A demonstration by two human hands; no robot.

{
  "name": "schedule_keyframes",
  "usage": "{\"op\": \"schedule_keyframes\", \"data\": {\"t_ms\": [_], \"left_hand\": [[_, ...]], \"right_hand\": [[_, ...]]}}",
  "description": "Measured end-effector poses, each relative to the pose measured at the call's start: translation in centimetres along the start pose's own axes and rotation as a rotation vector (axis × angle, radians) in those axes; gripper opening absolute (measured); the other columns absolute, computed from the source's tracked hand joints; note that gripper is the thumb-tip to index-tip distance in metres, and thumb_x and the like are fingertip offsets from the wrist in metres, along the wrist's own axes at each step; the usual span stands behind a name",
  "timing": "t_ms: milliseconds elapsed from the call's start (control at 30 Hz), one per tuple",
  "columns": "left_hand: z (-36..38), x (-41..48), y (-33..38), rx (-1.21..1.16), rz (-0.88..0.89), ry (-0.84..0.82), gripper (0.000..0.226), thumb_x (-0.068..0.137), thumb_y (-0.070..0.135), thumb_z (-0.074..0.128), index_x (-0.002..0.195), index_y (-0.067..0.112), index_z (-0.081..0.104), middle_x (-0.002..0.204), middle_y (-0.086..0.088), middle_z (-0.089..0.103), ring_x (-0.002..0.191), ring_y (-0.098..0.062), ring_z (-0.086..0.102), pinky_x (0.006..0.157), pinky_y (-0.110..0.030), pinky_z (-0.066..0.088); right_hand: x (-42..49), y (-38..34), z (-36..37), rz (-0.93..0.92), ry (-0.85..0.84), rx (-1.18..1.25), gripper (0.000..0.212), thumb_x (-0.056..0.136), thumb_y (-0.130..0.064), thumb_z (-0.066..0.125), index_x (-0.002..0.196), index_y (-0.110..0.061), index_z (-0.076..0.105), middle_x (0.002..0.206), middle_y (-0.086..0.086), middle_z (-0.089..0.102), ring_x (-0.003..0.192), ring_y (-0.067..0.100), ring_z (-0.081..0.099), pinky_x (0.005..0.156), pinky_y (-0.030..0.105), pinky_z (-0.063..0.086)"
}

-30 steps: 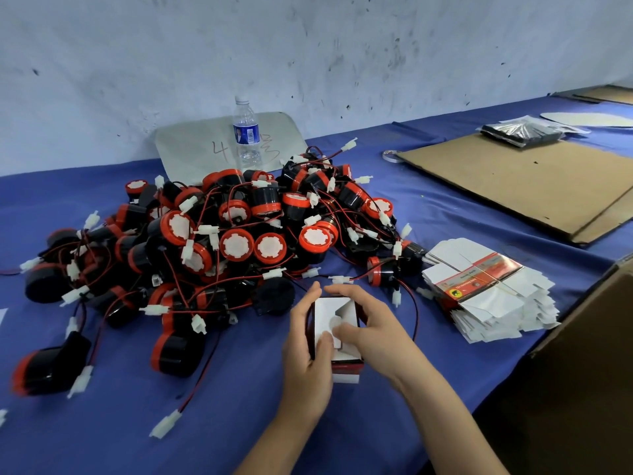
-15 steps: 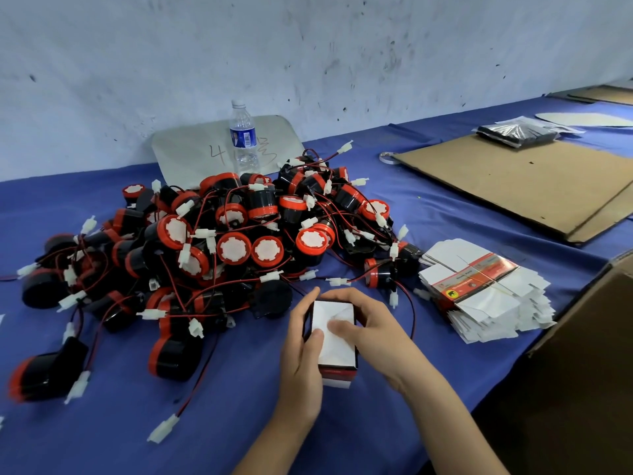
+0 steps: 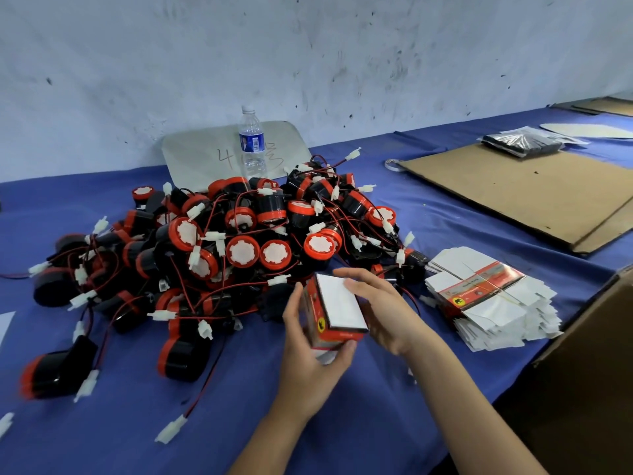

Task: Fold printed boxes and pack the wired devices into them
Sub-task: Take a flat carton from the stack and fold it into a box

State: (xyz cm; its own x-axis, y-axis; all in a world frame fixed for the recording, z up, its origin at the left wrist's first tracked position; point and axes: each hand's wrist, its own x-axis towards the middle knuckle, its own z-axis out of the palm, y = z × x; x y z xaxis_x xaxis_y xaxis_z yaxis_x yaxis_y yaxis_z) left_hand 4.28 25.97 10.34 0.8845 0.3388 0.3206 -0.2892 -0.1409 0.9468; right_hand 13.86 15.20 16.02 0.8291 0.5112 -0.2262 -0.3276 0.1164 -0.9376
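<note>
Printed cardboard box, small, red sides, white top face (image 3: 339, 308): item in hand, held above the blue table cloth (image 3: 342, 423), just in front of the device heap; top flap lies closed; contents not visible

Left hand (image 3: 308, 358): wrapped round the box from the near left, thumb curled against the near lower edge, fingers up the far left side; a firm hold

Right hand (image 3: 387, 313): fingers laid fairly straight over the far edge of the white face, palm at the right side; pressing, not pinching; thumb hidden

Wired devices, black cylinders with red rims, white caps, red-and-black leads ending in white plastic plugs (image 3: 239, 248): heaped and tangled, behind and left of the box

Flat box blanks, white and red printed card, banded stack (image 3: 493, 303): right of the hands, beside a brown corrugated carton (image 3: 589, 371)

Hazards, as judged:
- a white flap shows under the box by the left thumb; if that end is untucked, anything inside could drop out when the box is turned
- thin card; a hard squeeze from both hands could dent a wall or spring the closed flap
- interlaced leads; pulling the next device may drag its neighbours off the heap, and a plug left outside would jam a flap
- loose white connector (image 3: 170, 433) on the cloth near the left forearm could be swept off
</note>
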Motion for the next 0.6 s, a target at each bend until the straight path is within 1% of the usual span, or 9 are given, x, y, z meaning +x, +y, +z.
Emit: {"op": "schedule_keyframes", "data": {"t_ms": [100,167,233,300,367,400,433,500,600], "left_hand": [[-0.6,0.2,0.0,0.053,0.051,0.069,0.089,0.072,0.036,0.069,0.147,0.029,0.023,0.153,0.012,0.031,0.137,-0.008,0.038,0.104,-0.037,0.046],[-0.9,0.3,0.3,0.066,0.113,0.124,0.081,0.073,0.036,0.061,0.143,0.044,0.022,0.157,0.006,0.022,0.142,-0.009,0.029,0.109,-0.038,0.041],[-0.9,0.4,0.6,0.059,0.167,0.181,0.077,0.074,0.033,0.061,0.140,0.053,0.025,0.158,-0.002,0.022,0.143,-0.012,0.029,0.109,-0.037,0.040],[-1.0,0.2,0.7,0.153,0.235,0.247,0.066,0.075,0.033,0.061,0.136,0.036,0.037,0.155,-0.001,0.028,0.140,-0.014,0.033,0.105,-0.043,0.043],[-0.9,0.1,0.7,0.233,0.333,0.273,0.043,0.076,0.033,0.060,0.118,0.026,0.049,0.147,0.002,0.039,0.135,-0.017,0.041,0.099,-0.047,0.046],[-0.8,0.0,0.7,0.256,0.389,0.266,0.033,0.079,0.035,0.059,0.109,0.025,0.052,0.143,0.001,0.044,0.131,-0.020,0.045,0.097,-0.044,0.047],[-0.7,-0.2,0.9,0.266,0.430,0.251,0.026,0.084,0.040,0.056,0.104,0.023,0.053,0.139,-0.001,0.047,0.129,-0.021,0.047,0.096,-0.038,0.047],[-0.7,-0.3,1.1,0.266,0.465,0.246,0.029,0.091,0.050,0.050,0.099,0.022,0.056,0.137,-0.003,0.049,0.130,-0.019,0.047,0.096,-0.027,0.046],[-1.1,-0.2,1.2,0.244,0.442,0.303,0.021,0.088,0.042,0.051,0.094,0.023,0.058,0.134,-0.009,0.050,0.127,-0.017,0.049,0.097,-0.027,0.044]], "right_hand": [[1.2,0.0,-0.1,0.102,-0.005,0.011,0.022,0.099,-0.017,0.046,0.102,-0.013,0.067,0.089,0.007,0.072,0.075,0.017,0.069,0.058,0.029,0.055],[1.6,0.2,-0.2,0.153,-0.011,0.054,0.024,0.099,-0.017,0.045,0.098,-0.007,0.067,0.083,0.010,0.073,0.072,0.019,0.071,0.055,0.030,0.056],[1.7,0.5,-0.3,0.186,-0.030,0.116,0.025,0.099,-0.011,0.043,0.095,0.000,0.065,0.078,0.013,0.072,0.067,0.021,0.071,0.053,0.030,0.056],[1.6,0.9,0.1,0.216,-0.055,0.163,0.029,0.099,-0.008,0.039,0.089,0.001,0.064,0.071,0.013,0.070,0.060,0.020,0.070,0.051,0.028,0.056],[1.7,1.7,0.7,0.256,-0.058,0.200,0.040,0.102,-0.011,0.035,0.076,-0.002,0.065,0.062,0.010,0.066,0.052,0.017,0.065,0.049,0.022,0.053],[1.7,2.2,1.0,0.290,-0.056,0.213,0.042,0.103,-0.012,0.035,0.073,-0.004,0.064,0.058,0.009,0.063,0.050,0.016,0.061,0.049,0.020,0.050],[1.7,2.4,1.2,0.329,-0.045,0.217,0.039,0.103,-0.013,0.035,0.075,-0.004,0.061,0.058,0.009,0.061,0.052,0.017,0.057,0.052,0.023,0.048],[2.0,2.7,1.4,0.402,-0.014,0.208,0.029,0.102,-0.016,0.039,0.082,-0.003,0.056,0.066,0.014,0.058,0.061,0.021,0.052,0.059,0.027,0.044],[2.9,2.9,1.2,0.375,-0.070,0.146,0.029,0.098,-0.014,0.041,0.080,-0.004,0.062,0.062,0.012,0.068,0.064,0.024,0.064,0.060,0.032,0.054]]}}
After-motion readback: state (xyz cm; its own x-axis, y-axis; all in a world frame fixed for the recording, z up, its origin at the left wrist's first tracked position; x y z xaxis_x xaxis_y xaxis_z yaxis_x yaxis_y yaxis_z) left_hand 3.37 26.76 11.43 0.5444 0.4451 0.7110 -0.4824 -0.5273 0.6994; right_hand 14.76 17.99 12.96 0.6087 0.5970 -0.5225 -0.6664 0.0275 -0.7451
